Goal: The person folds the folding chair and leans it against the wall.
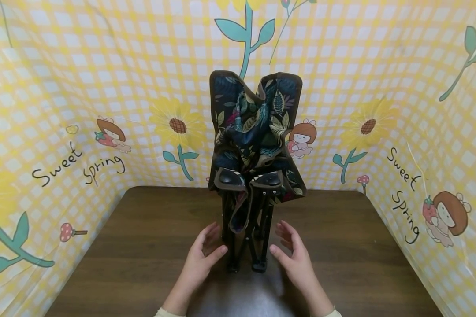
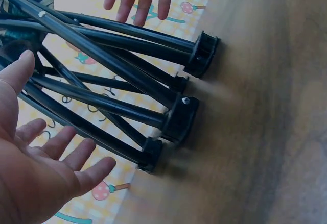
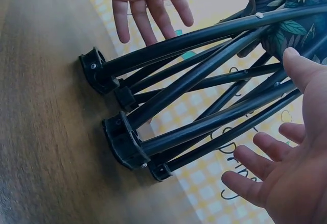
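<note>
A folding chair (image 1: 250, 127) with dark leaf-patterned fabric stands upright on the table, its frame mostly folded together. Its thin black legs (image 2: 127, 76) cross one another and end in black plastic feet (image 3: 125, 140) on the tabletop. To the left of the legs is my left hand (image 1: 204, 255), palm turned inward, fingers apart and relaxed. My right hand (image 1: 295, 257) mirrors it on the other side, thumb and fingers spread. Both hands are beside the legs and grip nothing. Loose fabric hangs in folds between the two armrest ends (image 1: 267, 179).
The chair stands on a dark brown wooden table (image 1: 143, 264). Yellow-checked cloth (image 1: 162, 57) with sunflowers, small figures and lettering rises behind the table and along both sides.
</note>
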The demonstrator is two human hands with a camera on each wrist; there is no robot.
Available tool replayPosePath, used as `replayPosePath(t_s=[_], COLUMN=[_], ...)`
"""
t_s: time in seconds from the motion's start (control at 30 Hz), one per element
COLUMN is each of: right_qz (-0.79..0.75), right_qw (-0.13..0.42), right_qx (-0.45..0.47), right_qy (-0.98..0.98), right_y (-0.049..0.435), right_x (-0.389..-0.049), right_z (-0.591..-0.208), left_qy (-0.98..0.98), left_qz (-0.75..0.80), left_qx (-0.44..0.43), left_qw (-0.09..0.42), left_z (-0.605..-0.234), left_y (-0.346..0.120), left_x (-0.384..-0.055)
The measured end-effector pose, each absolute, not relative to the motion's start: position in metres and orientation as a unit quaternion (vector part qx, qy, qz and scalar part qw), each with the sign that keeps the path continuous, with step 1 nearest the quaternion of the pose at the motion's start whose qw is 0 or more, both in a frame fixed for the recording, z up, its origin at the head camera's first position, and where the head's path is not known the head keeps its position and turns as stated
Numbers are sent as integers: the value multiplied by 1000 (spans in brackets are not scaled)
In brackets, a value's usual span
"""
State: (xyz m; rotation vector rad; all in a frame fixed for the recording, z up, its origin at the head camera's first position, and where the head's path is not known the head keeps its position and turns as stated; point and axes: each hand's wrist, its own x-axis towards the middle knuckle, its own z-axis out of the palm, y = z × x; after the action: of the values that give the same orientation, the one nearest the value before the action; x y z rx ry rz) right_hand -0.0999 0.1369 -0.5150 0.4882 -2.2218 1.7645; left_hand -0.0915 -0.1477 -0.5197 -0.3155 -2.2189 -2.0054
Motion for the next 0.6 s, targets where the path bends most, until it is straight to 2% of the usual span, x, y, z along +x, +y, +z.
replayPosePath(t_s=[0.23, 0.6], right_qz=[617, 609], right_qw=[135, 106], right_qx=[165, 147], right_qy=[-757, -772], right_y=[138, 137], right_x=[-99, -102], right_z=[-522, -526], left_qy=[-714, -706], left_qz=[-695, -705], left_qx=[-81, -72], left_qw=[35, 9], left_z=[-532, -549], left_y=[-148, -142], left_x=[-91, -96])
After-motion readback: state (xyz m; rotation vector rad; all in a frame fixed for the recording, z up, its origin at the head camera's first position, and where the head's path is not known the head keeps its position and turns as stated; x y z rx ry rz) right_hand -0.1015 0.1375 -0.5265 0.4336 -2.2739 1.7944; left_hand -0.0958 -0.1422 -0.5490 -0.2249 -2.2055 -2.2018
